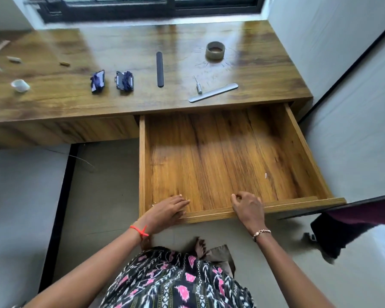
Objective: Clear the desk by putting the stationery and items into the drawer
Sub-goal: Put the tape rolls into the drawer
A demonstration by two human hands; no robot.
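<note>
Nearest you, the wide wooden drawer (142, 163) stood pulled fully out, and that was the only step done; nothing from the task lay on its floor, only a tiny white fleck. Your left hand (168, 208) rested flat on the drawer's front rim, fingers straight and gripping nothing. Your right hand (248, 207) hovered over that same rim with loosely curled fingers, empty as far as could be seen. Everything waited on the brown wooden desk (53, 101). Just beyond the drawer's back lay the flat grey strip (213, 92), touched by the small metal pin-tipped tool (199, 86). Beyond the drawer's left corner lay the flat black strip (159, 69), and further left the two dark blue-and-black bundles (97, 81). The small white cup (20, 85) sat well left of the drawer. Farthest beyond the drawer stood the brownish tape roll (215, 50). By my judgement, you had all the moving to do.
</note>
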